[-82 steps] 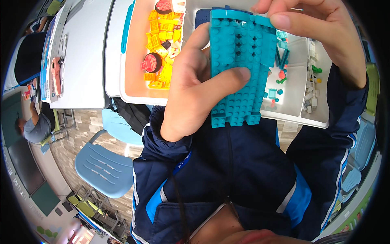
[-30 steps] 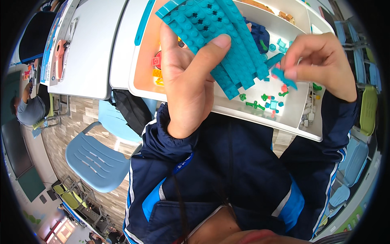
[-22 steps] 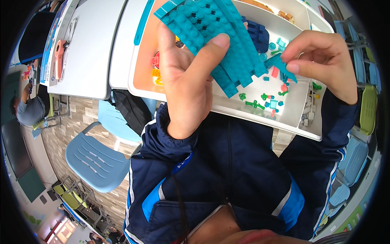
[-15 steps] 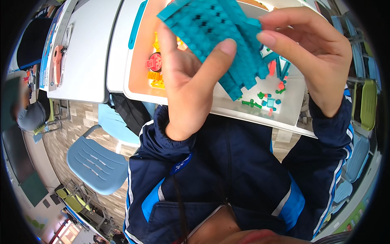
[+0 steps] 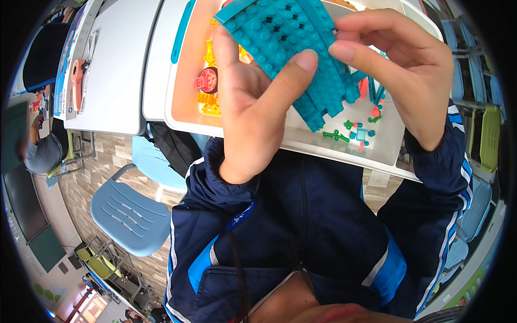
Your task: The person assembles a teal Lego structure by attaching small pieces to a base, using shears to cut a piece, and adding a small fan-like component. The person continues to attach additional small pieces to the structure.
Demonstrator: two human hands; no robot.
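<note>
A teal building-brick panel (image 5: 315, 67), studded and made of several joined bricks, tilts above a white sorting tray (image 5: 301, 144). A few dark cross-shaped holes show among its studs. My left hand (image 5: 250, 107) grips the panel from its left side, thumb across the studded face and fingers mostly behind it. At the panel's upper right edge, my right hand (image 5: 409, 67) pinches with thumb and forefinger. Whether a separate small piece lies between those fingertips I cannot make out. The panel's top end runs out of the picture.
Yellow bricks (image 5: 205, 99) and a red round piece (image 5: 207, 79) lie in the tray's left compartment. Small green pieces (image 5: 336, 135) and other bits lie in the right one. A white table (image 5: 110, 70) stands left, with blue chairs (image 5: 132, 215) below. A person (image 5: 46, 151) sits far left.
The panel has turned slightly, and its studs show more plainly. My right hand has shifted a little left along its upper right edge. The left hand keeps its grip.
</note>
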